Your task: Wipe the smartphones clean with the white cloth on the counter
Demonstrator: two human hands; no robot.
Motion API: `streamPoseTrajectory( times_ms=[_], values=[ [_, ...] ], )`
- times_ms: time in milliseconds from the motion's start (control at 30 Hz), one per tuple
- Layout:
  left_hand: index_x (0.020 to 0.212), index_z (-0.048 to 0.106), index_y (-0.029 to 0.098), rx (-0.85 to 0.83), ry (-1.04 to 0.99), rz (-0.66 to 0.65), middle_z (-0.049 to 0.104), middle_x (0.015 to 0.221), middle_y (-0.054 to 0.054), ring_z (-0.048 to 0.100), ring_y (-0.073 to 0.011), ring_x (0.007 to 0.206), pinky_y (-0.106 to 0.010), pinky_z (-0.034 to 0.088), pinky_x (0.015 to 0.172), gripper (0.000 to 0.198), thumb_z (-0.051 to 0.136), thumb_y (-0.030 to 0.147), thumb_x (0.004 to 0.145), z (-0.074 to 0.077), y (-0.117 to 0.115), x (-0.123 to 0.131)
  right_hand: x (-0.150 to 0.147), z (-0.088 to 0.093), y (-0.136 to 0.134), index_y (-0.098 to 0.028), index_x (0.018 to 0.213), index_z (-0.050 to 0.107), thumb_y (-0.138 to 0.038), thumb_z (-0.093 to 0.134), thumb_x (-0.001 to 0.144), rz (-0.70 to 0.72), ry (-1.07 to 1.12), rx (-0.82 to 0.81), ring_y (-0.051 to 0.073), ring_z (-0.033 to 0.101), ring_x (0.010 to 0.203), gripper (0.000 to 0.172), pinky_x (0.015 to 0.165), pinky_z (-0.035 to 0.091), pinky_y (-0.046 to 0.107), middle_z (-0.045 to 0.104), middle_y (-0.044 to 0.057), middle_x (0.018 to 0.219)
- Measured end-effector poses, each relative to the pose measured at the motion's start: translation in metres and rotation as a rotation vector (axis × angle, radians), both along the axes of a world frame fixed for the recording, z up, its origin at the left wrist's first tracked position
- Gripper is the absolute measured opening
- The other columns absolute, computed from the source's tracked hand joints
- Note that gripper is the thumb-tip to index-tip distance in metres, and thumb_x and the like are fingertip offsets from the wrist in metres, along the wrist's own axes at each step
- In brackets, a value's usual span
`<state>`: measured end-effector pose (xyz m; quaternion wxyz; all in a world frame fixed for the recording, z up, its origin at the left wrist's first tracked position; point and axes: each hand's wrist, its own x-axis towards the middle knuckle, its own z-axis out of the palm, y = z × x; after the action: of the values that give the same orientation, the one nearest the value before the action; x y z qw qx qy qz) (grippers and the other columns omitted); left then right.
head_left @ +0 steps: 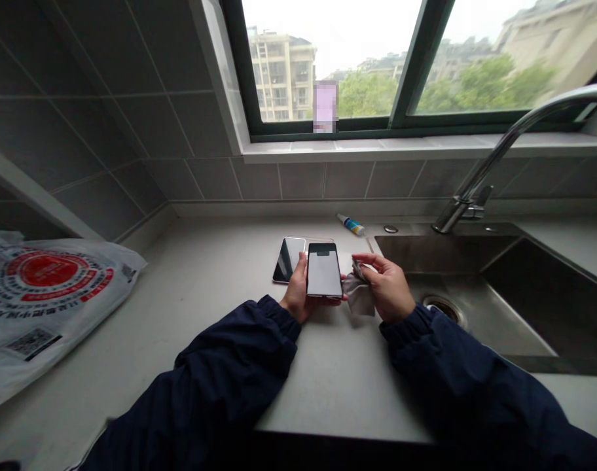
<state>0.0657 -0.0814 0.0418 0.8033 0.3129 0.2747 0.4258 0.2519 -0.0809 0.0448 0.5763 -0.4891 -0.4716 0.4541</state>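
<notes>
In my left hand point(296, 294) is a smartphone point(324, 273), held upright with its pale, bright screen toward me; the thumb lies along its left edge and fingers wrap beneath. Just right of the phone, my right hand point(389, 288) pinches a crumpled grey cloth point(360, 294) between thumb and fingers. The cloth hangs down, close beside the phone's right edge; whether they touch I cannot tell. Behind the left hand a second, dark-screened phone point(287, 260) lies flat on the counter, partly hidden by the thumb.
A blue and white tube point(351, 224) lies on the white counter point(200, 275) near the back. At right is a steel sink point(475, 288) with a curved faucet point(480, 163). A printed plastic bag point(57, 288) rests at far left. Behind the counter is a window point(328, 65).
</notes>
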Motion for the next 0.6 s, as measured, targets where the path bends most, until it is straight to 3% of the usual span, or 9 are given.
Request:
streamPoseTrajectory(
  times_ms=[100, 200, 333, 467, 600],
  values=[
    [0.151, 0.047, 0.024, -0.015, -0.028, -0.016, 0.074, 0.111, -0.018, 0.076, -0.0277, 0.074, -0.036, 0.060, 0.055, 0.078, 0.025, 0.075, 0.096, 0.000, 0.001, -0.001, 0.000, -0.002, 0.002, -0.017, 0.098, 0.073, -0.029, 0.076, 0.065, 0.030, 0.081, -0.091, 0.018, 0.066, 0.066, 0.035, 0.058, 0.055, 0.031, 0.072, 0.006, 0.084],
    [0.154, 0.044, 0.027, -0.017, -0.037, -0.036, 0.073, 0.115, -0.018, 0.076, -0.0295, 0.078, -0.039, 0.061, 0.056, 0.077, 0.026, 0.075, 0.096, 0.002, 0.001, -0.002, -0.001, -0.002, 0.001, -0.018, 0.101, 0.071, -0.031, 0.072, 0.067, 0.015, 0.090, -0.121, 0.011, 0.055, 0.051, 0.036, 0.047, 0.045, 0.027, 0.068, 0.002, 0.080],
    [0.154, 0.043, 0.026, -0.016, -0.034, -0.041, 0.071, 0.120, -0.019, 0.076, -0.0308, 0.081, -0.042, 0.063, 0.059, 0.077, 0.024, 0.074, 0.097, 0.004, 0.000, -0.002, -0.004, 0.001, -0.001, -0.019, 0.104, 0.069, -0.034, 0.074, 0.069, 0.038, 0.057, -0.154, 0.008, 0.046, 0.045, 0.038, 0.043, 0.038, 0.025, 0.067, 0.000, 0.079],
    [0.152, 0.047, 0.027, -0.007, -0.062, -0.021, 0.072, 0.118, -0.016, 0.075, -0.0272, 0.077, -0.039, 0.061, 0.058, 0.074, 0.023, 0.073, 0.098, 0.002, 0.001, -0.002, -0.009, 0.001, -0.006, -0.018, 0.105, 0.069, -0.038, 0.078, 0.072, 0.118, -0.114, -0.138, 0.014, 0.059, 0.056, 0.040, 0.050, 0.046, 0.027, 0.068, 0.001, 0.075],
    [0.142, 0.058, 0.016, -0.067, -0.050, 0.050, 0.073, 0.112, -0.018, 0.072, -0.0240, 0.073, -0.035, 0.059, 0.055, 0.074, 0.030, 0.070, 0.099, 0.001, 0.002, 0.000, -0.010, -0.004, -0.008, -0.019, 0.117, 0.067, -0.044, 0.074, 0.080, 0.266, -0.385, -0.020, 0.021, 0.070, 0.077, 0.045, 0.068, 0.057, 0.033, 0.073, 0.004, 0.085]
  ],
)
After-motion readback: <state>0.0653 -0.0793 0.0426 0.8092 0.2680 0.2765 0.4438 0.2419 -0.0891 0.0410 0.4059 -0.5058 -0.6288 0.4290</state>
